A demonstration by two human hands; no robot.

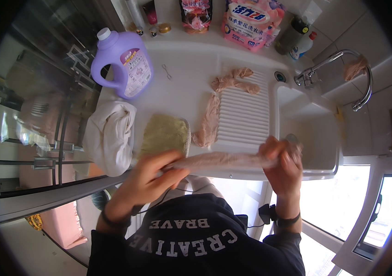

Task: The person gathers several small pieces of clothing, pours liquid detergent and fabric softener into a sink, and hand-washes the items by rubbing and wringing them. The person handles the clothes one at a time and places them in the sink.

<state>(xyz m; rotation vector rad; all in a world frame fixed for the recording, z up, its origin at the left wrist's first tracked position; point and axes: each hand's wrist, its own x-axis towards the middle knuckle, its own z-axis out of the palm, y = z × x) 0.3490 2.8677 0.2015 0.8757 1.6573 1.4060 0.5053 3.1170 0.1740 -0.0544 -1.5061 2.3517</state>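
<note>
A sheer beige stocking (226,160) is stretched level between my two hands, above the front edge of the sink unit. My left hand (152,175) grips one end between thumb and fingers. At the other end my right hand (282,166) is closed round bunched fabric, slightly blurred. Just beyond the stretched piece, another crumpled beige stocking (207,122) lies along the left side of the ribbed washboard (244,115). A further twisted beige piece (236,82) rests across the washboard's far end. Close to my left hand is a folded yellow-green cloth (166,131) on the white counter.
A purple detergent jug (122,64) and a white cloth (111,138) stand at left. The basin (304,133) lies right, under a curved chrome faucet (371,78) with beige fabric hanging on it. Pink pouches (251,23) and bottles (292,34) line the back ledge.
</note>
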